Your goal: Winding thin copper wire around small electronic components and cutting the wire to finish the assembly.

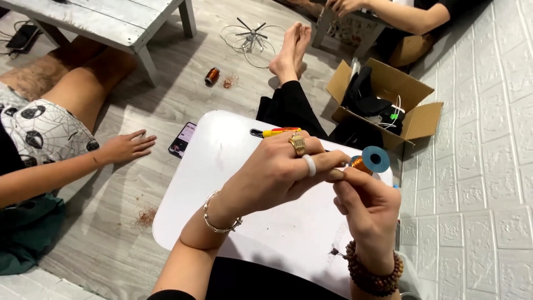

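A: Hands status?

B: Left hand curled, fingers closed down toward the spool, two rings on them, metal bangle at the wrist. Right hand closed too, thumb and fingers pinched at the spool's near end; bead bracelet on that wrist. Both meet at the same spot, touching each other.

A: Spool details?

B: Small bobbin, blue round flange facing out to the right, copper-coloured wire wound on the core. Held above the right edge of the white lap table. Can't tell which hand carries the weight; the grip point is hidden behind the fingers.

A: Table surface?

B: Smooth, white, rounded corners. A yellow-and-red handled tool lies at its far edge.

A: Surroundings?

B: Grey wood-plank floor. A second copper spool lies on it, well apart, with a loose tuft of wire just beside. A phone sits near the table's left corner. Open cardboard box by the white brick-textured wall, dark items inside. Another person's hand rests flat on the floor at left, fingers spread.
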